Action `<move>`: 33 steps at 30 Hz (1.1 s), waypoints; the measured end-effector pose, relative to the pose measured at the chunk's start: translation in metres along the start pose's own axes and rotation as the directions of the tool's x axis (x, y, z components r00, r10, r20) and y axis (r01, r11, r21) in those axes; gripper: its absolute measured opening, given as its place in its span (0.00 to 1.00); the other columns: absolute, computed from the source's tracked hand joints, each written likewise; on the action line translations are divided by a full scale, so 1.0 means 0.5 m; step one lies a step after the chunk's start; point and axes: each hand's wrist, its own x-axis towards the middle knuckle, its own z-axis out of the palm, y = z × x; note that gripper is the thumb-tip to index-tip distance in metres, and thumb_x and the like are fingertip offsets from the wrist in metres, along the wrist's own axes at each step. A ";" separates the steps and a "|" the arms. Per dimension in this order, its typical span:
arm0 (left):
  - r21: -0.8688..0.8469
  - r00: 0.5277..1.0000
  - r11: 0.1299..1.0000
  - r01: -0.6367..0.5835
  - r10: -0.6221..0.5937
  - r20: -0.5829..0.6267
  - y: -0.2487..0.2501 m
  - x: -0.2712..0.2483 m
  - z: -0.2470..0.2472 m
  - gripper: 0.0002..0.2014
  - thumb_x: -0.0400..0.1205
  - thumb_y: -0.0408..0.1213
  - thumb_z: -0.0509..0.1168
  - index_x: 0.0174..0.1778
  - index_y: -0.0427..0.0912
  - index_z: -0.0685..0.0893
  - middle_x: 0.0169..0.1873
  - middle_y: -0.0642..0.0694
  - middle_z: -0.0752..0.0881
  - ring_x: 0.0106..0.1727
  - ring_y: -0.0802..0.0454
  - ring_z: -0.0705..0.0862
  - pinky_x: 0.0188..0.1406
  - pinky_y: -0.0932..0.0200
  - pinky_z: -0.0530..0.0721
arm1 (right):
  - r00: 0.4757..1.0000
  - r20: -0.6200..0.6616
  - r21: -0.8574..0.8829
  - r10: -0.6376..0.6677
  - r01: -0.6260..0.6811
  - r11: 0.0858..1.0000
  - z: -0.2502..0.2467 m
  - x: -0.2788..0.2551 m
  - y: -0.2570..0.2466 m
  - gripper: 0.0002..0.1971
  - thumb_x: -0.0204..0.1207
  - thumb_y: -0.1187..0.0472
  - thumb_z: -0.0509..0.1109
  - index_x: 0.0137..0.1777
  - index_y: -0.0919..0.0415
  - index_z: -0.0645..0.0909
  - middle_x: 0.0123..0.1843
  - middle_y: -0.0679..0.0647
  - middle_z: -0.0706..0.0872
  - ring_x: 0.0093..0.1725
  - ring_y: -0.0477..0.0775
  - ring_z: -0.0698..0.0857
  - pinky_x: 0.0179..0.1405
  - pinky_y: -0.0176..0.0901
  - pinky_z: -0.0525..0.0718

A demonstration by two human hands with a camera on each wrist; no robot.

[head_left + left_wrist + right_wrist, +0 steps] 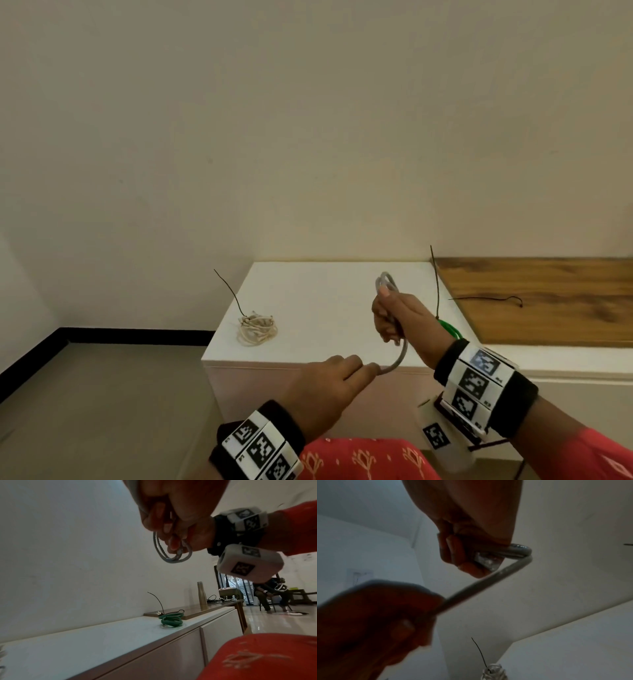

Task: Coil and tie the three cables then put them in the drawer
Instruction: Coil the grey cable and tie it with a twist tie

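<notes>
A grey cable (400, 356) runs between both hands above the white cabinet top (325, 301). My right hand (390, 318) grips its coiled loops (171, 557) upright, with a loop sticking out above the thumb. My left hand (371, 368), lower and nearer, pinches the cable's free end (471, 586), which curves down from the right fist. A white cable (257, 329) lies bundled at the cabinet's left with a thin dark tie wire standing up from it. A green coiled cable (171, 620) lies to the right, also with a wire upright, partly hidden behind my right wrist in the head view.
A wooden top (548, 301) adjoins the cabinet on the right, with a loose dark wire (489, 298) on it. Cabinet fronts (154, 655) are closed. A metal bottle (202, 596) stands further along. A person (267, 595) sits in the far background.
</notes>
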 end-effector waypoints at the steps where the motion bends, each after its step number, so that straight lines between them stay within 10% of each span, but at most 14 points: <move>1: -0.023 0.999 1.000 -0.012 0.011 -0.041 0.001 0.004 -0.004 0.21 0.69 0.29 0.53 0.56 0.48 0.74 0.35 0.55 0.84 0.28 0.59 0.80 0.16 0.67 0.74 | 1.000 0.021 -0.073 0.010 -0.008 0.997 0.004 -0.001 0.006 0.22 0.85 0.55 0.49 0.28 0.59 0.66 0.21 0.49 0.72 0.21 0.47 0.69 0.27 0.37 0.70; 9: -0.149 0.965 0.986 0.070 -0.105 -0.241 -0.005 0.024 -0.033 0.03 0.82 0.42 0.57 0.44 0.48 0.71 0.26 0.53 0.82 0.22 0.59 0.78 0.16 0.68 0.72 | 0.920 0.306 -0.427 0.244 -0.096 0.899 0.038 -0.011 0.043 0.29 0.85 0.52 0.48 0.22 0.60 0.71 0.12 0.47 0.76 0.13 0.42 0.74 0.24 0.31 0.76; 16: -0.401 0.929 0.867 0.296 -0.358 -0.088 -0.056 0.008 -0.010 0.22 0.78 0.66 0.45 0.39 0.51 0.68 0.20 0.52 0.76 0.20 0.57 0.71 0.19 0.73 0.62 | 0.766 0.496 -0.119 0.409 -0.406 0.906 0.018 -0.015 0.032 0.26 0.79 0.42 0.56 0.24 0.57 0.69 0.13 0.45 0.63 0.11 0.43 0.60 0.15 0.27 0.61; 21: -0.607 0.918 0.749 0.267 -0.389 -0.077 -0.067 0.002 0.024 0.21 0.80 0.63 0.41 0.46 0.54 0.73 0.36 0.48 0.82 0.36 0.54 0.76 0.32 0.63 0.71 | 0.732 0.593 0.093 0.335 -0.475 0.875 -0.017 -0.008 0.026 0.20 0.71 0.53 0.65 0.19 0.53 0.69 0.12 0.44 0.64 0.09 0.41 0.61 0.15 0.25 0.60; 26: -0.491 0.871 0.808 0.326 -0.459 -0.176 -0.066 0.009 0.028 0.15 0.85 0.53 0.43 0.47 0.54 0.74 0.34 0.49 0.83 0.38 0.58 0.72 0.34 0.62 0.71 | 0.628 0.753 0.256 0.196 -0.554 0.792 -0.003 -0.013 0.030 0.19 0.67 0.49 0.72 0.22 0.52 0.69 0.12 0.41 0.63 0.09 0.38 0.66 0.16 0.27 0.63; 33: -0.727 0.771 0.509 0.461 -0.635 0.043 -0.025 -0.004 0.048 0.17 0.81 0.46 0.46 0.64 0.60 0.72 0.28 0.58 0.76 0.31 0.63 0.76 0.33 0.73 0.69 | 0.654 0.756 0.474 0.040 -0.589 0.655 -0.006 -0.004 0.005 0.17 0.74 0.51 0.66 0.24 0.54 0.73 0.15 0.45 0.59 0.10 0.39 0.71 0.15 0.29 0.67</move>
